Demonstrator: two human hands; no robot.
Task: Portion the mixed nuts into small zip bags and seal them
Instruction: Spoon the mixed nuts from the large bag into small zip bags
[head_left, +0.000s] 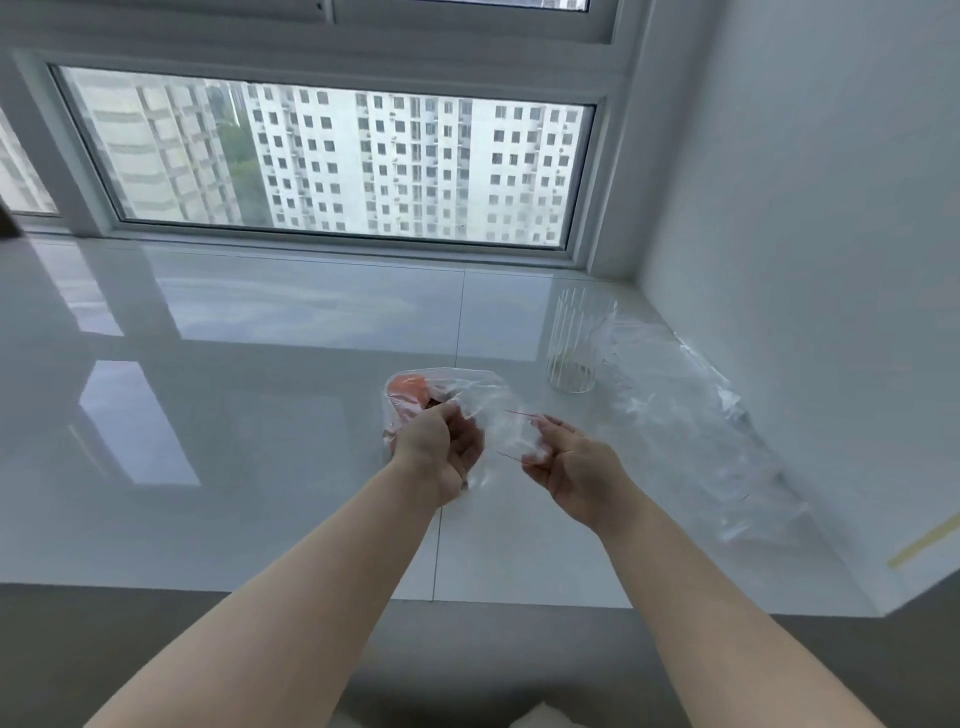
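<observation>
Head-height view down onto a glossy white worktop (260, 415) below a window (332, 161), tower blocks outside.

Centre of frame: two bare forearms reaching forward. Left hand (439, 449) curled tight, its grip closed on something not clearly visible, pressed against a larger clear plastic bag (457, 389) lying on the worktop just above it in the frame. Orange-red contents (410, 392) visible through that bag at its upper left; too blurred to confirm as the mixed nuts, though probably the supply being drawn from.

Just right of centre: right hand (566, 462) half open, fingertips pinching a small zip bag (514, 434), transparent, with a thin red line along the seal edge. Bag raised between the two hands, mouth turned towards the left hand, seemingly to receive a portion. No nuts discernible inside it, and seal apparently not yet pressed closed.

Right of centre, higher in the frame: a clear ribbed glass (576, 343) standing upright, a pale layer at its bottom, contents unidentifiable. Further right, along the wall: a loose heap of clear plastic bags (696, 415), probably spare bags kept within reach.

Lower right edge: a strip of yellowish tape (924, 543).
</observation>
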